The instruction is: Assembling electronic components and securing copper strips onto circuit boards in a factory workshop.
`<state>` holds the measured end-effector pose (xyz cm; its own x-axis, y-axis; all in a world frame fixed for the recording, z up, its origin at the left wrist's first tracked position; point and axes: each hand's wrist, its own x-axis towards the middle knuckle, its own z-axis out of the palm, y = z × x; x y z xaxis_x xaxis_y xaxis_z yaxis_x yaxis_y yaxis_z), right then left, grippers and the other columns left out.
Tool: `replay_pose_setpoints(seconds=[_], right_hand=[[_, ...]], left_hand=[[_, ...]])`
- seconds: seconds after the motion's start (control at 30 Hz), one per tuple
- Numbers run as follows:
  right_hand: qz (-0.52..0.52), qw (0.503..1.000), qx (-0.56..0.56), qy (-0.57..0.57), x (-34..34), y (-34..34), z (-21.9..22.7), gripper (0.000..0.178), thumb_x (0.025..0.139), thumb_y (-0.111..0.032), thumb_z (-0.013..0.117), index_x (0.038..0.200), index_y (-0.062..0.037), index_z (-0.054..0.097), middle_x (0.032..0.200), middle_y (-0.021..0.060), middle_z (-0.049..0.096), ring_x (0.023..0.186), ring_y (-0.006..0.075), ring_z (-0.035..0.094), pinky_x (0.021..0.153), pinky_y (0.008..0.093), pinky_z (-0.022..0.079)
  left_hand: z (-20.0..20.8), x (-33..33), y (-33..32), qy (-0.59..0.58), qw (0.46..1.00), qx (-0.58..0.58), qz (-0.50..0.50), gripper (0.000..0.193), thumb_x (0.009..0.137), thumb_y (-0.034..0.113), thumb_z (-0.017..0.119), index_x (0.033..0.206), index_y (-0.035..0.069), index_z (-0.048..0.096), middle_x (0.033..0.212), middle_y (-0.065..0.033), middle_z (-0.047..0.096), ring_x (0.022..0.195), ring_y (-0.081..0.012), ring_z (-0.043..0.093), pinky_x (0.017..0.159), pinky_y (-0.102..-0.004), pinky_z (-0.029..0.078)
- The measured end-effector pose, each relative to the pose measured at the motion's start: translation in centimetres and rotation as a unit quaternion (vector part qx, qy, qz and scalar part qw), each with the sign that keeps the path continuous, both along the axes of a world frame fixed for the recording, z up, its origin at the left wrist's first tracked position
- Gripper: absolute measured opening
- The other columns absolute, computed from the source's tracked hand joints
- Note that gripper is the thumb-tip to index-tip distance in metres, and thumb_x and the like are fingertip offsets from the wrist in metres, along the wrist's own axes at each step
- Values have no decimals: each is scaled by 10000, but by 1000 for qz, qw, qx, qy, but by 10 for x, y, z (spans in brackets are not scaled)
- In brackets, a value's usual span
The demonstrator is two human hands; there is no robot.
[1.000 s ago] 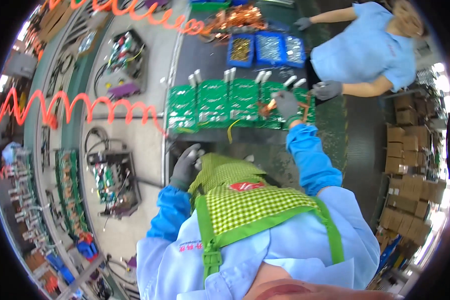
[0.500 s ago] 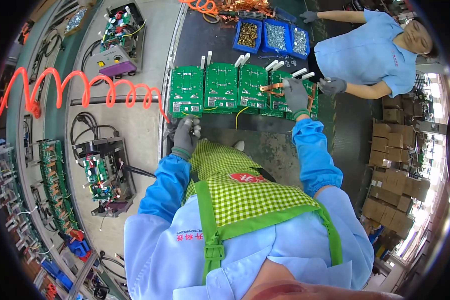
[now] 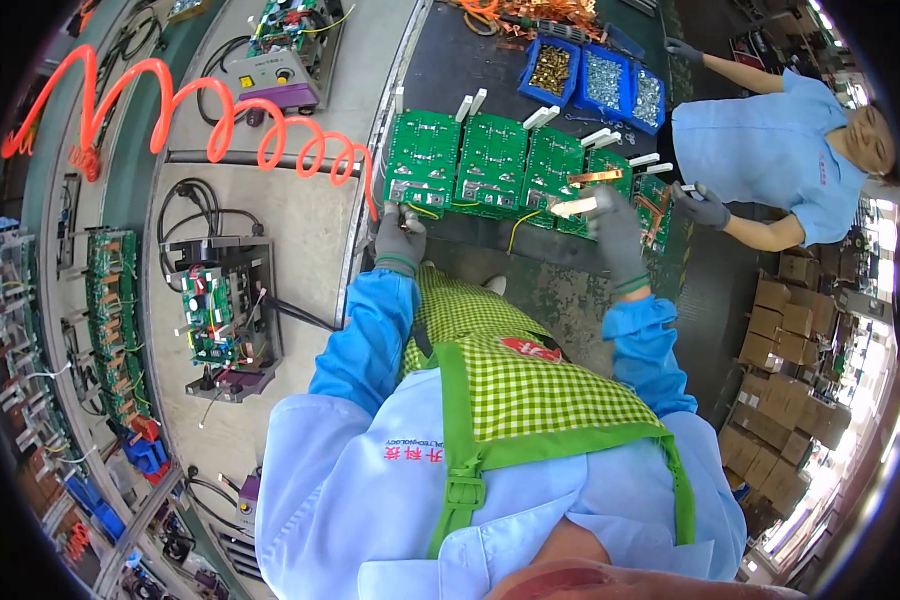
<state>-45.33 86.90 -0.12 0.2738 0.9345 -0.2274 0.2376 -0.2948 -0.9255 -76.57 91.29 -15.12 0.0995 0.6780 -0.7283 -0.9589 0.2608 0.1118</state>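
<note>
A row of several green circuit boards [image 3: 492,160] with white upright posts lies along the bench edge in front of me. My gloved left hand [image 3: 400,240] is at the near-left corner of the leftmost board, beside the end of the orange coiled hose. Its fingers are curled, and what they hold, if anything, is hidden. My gloved right hand [image 3: 618,238] is closed on one end of a flat copper strip [image 3: 574,208], just in front of the fourth board. A second copper strip [image 3: 595,177] lies across that board. More copper pieces [image 3: 652,215] sit on the rightmost board.
Blue bins [image 3: 604,82] of brass and silver-coloured fasteners stand at the back, near loose copper parts [image 3: 560,12]. An orange coiled hose [image 3: 220,120] stretches across the left. A co-worker's gloved hand [image 3: 705,207] is by the right end of the row. Cardboard boxes [image 3: 770,400] are stacked right.
The view has shifted, so the bench appears farther right. My right hand has drawn back from the fourth board with a copper strip. My left hand has moved up to the leftmost board's near corner.
</note>
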Motion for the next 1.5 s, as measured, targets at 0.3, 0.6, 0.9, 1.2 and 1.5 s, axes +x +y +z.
replay_pose_setpoints(seconds=[0.3, 0.6, 0.9, 1.2, 1.5], right_hand=[[94, 956, -194, 199, -125, -3, 18, 260, 882, -249, 512, 1011, -29, 563, 748, -6, 535, 616, 51, 482, 554, 200, 417], [230, 972, -36, -26, -167, 9, -14, 266, 772, -154, 637, 1001, -27, 591, 851, 69, 619, 757, 125, 580, 686, 271, 473], [276, 955, 11, -108, -190, 20, -19, 233, 808, -168, 576, 979, -11, 595, 801, 120, 631, 711, 165, 609, 672, 290, 479], [325, 929, 39, -174, -215, 27, -29, 214, 815, -195, 575, 936, -23, 615, 761, 135, 629, 699, 229, 623, 647, 334, 478], [331, 933, 29, -135, -223, 30, -19, 241, 807, -257, 562, 966, -77, 581, 823, 156, 620, 745, 330, 600, 678, 402, 476]], left_hand=[[-22, -13, 4, -85, 996, 37, -17, 115, 891, 206, 522, 920, 95, 526, 721, 5, 487, 605, -113, 466, 462, -222, 406], [-34, -15, 9, -181, 981, 66, -30, 147, 894, 233, 515, 899, 87, 524, 704, -3, 501, 597, -110, 486, 471, -230, 425], [3, -20, 3, -136, 988, 38, -58, 234, 907, 278, 476, 963, 60, 539, 867, -52, 569, 774, -175, 547, 667, -305, 480], [17, -32, -3, -22, 988, 111, -101, 299, 898, 298, 476, 1027, 34, 525, 913, -93, 586, 835, -236, 577, 759, -375, 486], [7, -40, 5, 168, 944, 131, -250, 207, 897, 223, 510, 1004, 48, 536, 738, -17, 557, 621, -112, 527, 527, -245, 449]])
